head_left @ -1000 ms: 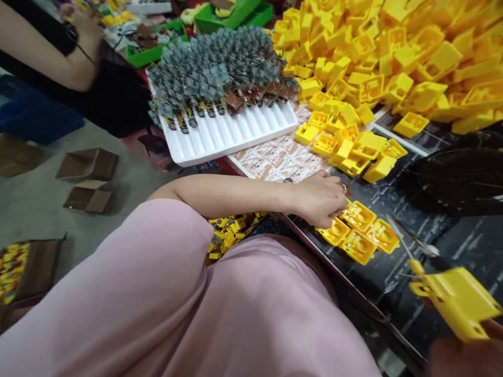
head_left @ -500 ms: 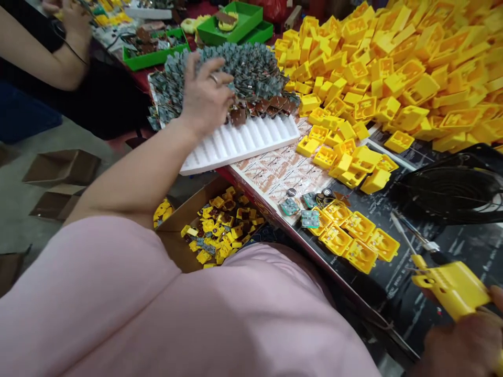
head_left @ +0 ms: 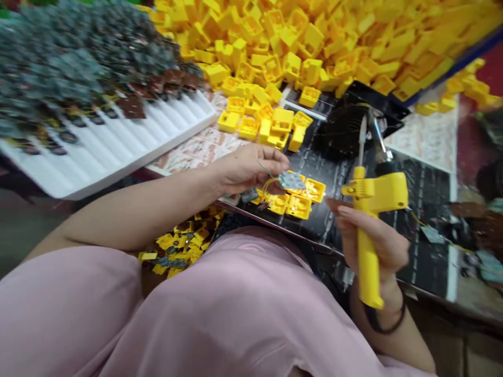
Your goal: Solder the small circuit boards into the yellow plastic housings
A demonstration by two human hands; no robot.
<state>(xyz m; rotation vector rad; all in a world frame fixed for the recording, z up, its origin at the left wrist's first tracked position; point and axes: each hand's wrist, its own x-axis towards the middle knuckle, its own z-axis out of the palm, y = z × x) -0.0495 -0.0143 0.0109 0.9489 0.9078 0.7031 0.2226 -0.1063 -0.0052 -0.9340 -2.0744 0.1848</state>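
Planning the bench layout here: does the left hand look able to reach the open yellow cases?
Probably yes: the left hand is close to the open yellow cases with no barrier visible, though it holds a circuit board.

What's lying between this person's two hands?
In the head view, open yellow cases and black tabletop lie between the left hand, holding a circuit board, and the right hand, holding a yellow tool.

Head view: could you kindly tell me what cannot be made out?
Head view:
Yellow cases: partly hidden by the circuit board in the left hand.
Right hand: partly behind the yellow tool.
Boards in the foam tray: blurred, cut off at left edge.
Yellow pile: cut off by the top edge.
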